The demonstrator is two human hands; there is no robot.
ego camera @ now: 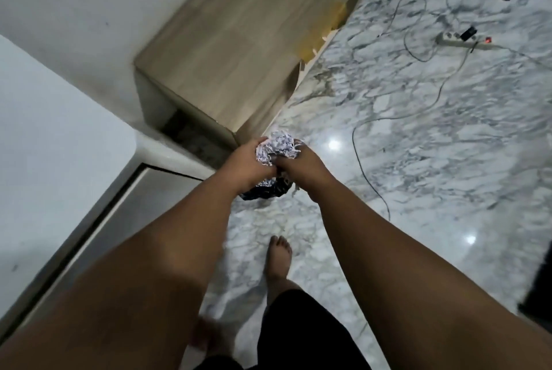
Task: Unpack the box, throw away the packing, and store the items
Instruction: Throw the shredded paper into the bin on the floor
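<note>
Both hands squeezing a wad of packing over a bin.

The left hand [249, 160] and right hand [298, 160] are curling their fingers [263, 140] tight around a clump of white shredded paper packing [279, 147]. Right under the fingers a small black-lined bin [265, 192] is sitting on the grey-veined marble floor [418, 131]; beyond the fingertips a light wooden cabinet [239, 50] is standing.

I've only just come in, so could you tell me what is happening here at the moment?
A person is standing barefoot on a marble-patterned floor, holding a bundle of shredded paper packing between the left hand and the right hand. Directly beneath the hands is a dark bin bag that already has some shreds in it, so the packing looks about to be thrown away. A wooden cabinet stands just beyond, and a power strip with cables lies on the floor.
</note>
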